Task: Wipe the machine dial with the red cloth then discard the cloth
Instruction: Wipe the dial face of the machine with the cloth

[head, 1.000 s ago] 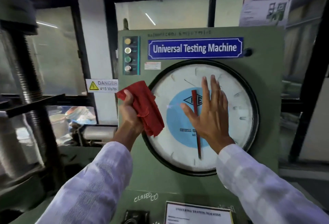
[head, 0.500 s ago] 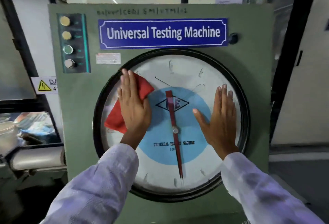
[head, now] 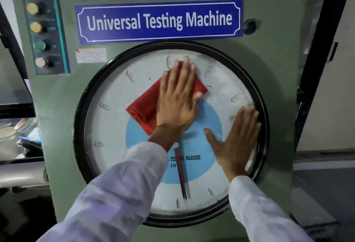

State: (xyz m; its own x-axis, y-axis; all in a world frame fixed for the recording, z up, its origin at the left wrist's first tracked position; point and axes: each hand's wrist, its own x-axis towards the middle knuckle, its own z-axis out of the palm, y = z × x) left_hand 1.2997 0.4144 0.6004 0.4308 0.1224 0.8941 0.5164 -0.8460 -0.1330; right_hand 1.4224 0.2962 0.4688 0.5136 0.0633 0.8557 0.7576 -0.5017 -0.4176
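A large round dial (head: 115,126) with a black rim, white face, blue centre and red pointer fills the green front panel of the machine. My left hand (head: 177,99) lies flat on the upper middle of the dial, pressing the red cloth (head: 143,112) against the glass. The cloth sticks out to the left and right from under the palm. My right hand (head: 237,139) rests flat and empty on the dial's right side, fingers near the rim.
Above the dial is a blue sign (head: 159,21) reading "Universal Testing Machine". A column of round buttons (head: 39,36) sits at the panel's upper left. Machine parts and clutter (head: 19,139) lie to the left; a dark frame (head: 315,49) stands to the right.
My left hand has slid the red cloth from the dial's left side up to its upper middle. My right hand has shifted toward the right rim. The view has come closer.
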